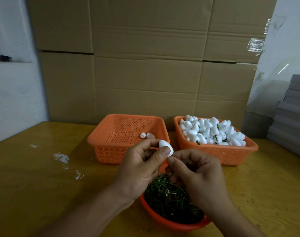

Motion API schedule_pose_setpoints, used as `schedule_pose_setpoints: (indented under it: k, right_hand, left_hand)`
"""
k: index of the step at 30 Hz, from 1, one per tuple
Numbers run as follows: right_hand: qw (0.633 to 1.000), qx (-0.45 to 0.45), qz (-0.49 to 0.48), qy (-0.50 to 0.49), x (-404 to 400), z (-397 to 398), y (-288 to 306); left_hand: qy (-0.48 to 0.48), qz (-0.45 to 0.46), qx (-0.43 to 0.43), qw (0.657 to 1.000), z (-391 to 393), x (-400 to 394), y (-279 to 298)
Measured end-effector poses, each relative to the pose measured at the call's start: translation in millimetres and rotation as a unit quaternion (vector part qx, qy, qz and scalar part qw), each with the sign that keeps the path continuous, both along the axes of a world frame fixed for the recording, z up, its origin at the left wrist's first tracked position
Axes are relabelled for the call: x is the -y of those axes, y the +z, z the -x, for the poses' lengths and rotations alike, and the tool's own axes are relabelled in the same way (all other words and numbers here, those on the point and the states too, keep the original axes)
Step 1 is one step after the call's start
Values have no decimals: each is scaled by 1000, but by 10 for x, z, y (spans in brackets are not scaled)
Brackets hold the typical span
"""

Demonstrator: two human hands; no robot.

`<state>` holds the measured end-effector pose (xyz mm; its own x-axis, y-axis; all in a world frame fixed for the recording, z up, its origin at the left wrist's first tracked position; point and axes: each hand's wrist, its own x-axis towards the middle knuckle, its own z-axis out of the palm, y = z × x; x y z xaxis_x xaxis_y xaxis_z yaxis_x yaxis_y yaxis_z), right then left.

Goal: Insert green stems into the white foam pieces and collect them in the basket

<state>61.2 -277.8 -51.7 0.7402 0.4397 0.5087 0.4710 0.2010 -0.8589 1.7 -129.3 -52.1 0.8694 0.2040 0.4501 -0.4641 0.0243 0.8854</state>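
Stacked brown cardboard boxes (145, 57) behind yellow wooden table (43, 177), white crumbs (62, 158) scattered at left, grey flat stack (292, 115) at right, white wall (12, 93).

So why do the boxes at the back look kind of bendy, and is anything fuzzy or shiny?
In the head view, the wide lens curves the cardboard boxes and bows the table edge. Light is soft and dim, with faint shadows under the hands. The tape on the right glints. The left hand, right hand and foam piece look a little soft; no stem shows clearly.
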Motion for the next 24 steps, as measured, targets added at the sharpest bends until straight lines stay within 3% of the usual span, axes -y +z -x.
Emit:
schedule_pose_setpoints:
  k: [5, 12, 17, 24]
  right_hand:
    - [999, -19, -19, -41, 81, -120, 57]
    - [965, -101, -14, -243, 310, -749, 31]
    - [920, -18, 110, -375, 436, -1264, -9]
    - [838, 62, 327, -433, 365, -1495, 42]
  left_hand:
    - [15, -8, 10, 1000, 2, -3, -15]
    - [70, -39, 5, 997, -32, -36, -84]
    - [73, -52, 1, 996, -55, -43, -118]
    - [70, -59, -11, 996, -70, -63, -154]
